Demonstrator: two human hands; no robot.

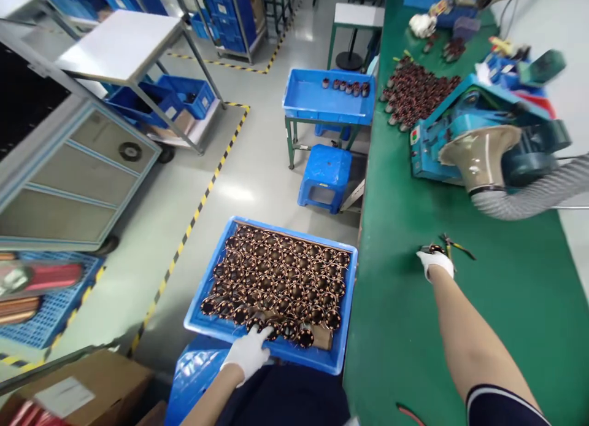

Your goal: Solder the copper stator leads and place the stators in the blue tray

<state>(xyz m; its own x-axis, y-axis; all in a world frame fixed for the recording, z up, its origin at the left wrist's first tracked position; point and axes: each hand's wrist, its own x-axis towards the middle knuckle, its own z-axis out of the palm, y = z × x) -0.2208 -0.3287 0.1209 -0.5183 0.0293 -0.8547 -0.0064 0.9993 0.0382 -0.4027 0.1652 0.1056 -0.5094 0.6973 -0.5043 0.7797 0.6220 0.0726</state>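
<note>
A blue tray (pixel 347 328) holds rows of wire-wound motor stators (pixel 276 269), dark rings with copper-coloured windings on top. My left hand (pixel 248 352), in a white glove, reaches over the tray's near edge, its fingers closed at the rim of a stator in the front row. On the green bench, my right hand (pixel 438 263), also gloved in white, grips a dark ring-shaped stator (pixel 431 248), partly covered by the fingers. Touching or just beyond that hand lie cutting pliers (pixel 460 248) with yellow-and-black handles.
A teal machine (pixel 432 147) with a funnel and grey hose (pixel 543 189) stands on the bench (pixel 396 340). Behind it is a pile of dark red-brown wound parts (pixel 416 91). A second blue tray (pixel 294 97) and a blue stool (pixel 326 168) stand beside the bench.
</note>
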